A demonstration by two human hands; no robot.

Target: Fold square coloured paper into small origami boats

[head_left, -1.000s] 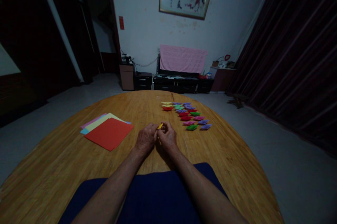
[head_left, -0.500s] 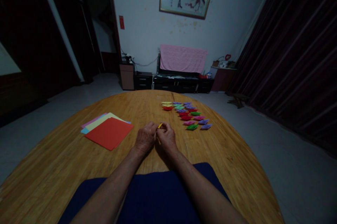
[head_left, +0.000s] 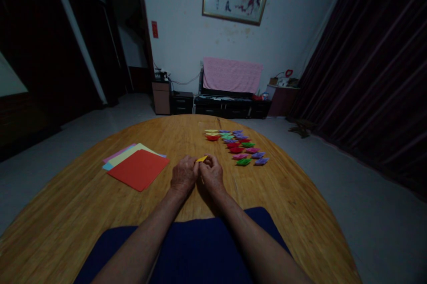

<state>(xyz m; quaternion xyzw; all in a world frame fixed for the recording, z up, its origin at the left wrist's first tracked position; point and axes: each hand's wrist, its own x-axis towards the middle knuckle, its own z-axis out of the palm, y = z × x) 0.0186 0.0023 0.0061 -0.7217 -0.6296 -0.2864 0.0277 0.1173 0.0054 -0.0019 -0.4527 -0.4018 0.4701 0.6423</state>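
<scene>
Round wooden table [head_left: 83,213], near edge: left hand [head_left: 183,176] and right hand [head_left: 211,174] pinch yellow folded paper [head_left: 202,158]; crease best pressed firmly, edges aligned.

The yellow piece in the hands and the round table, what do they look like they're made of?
Yellow piece: seemingly thin matte paper, folded flat with sharp creases, pinched between both hands' fingers. Round table: looks like wood or wood veneer, with straight grain lines and a dull sheen.

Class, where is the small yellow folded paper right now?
In the head view, the yellow folded paper is pinched between the left hand and right hand, mid-table, right of the red sheet.
</scene>
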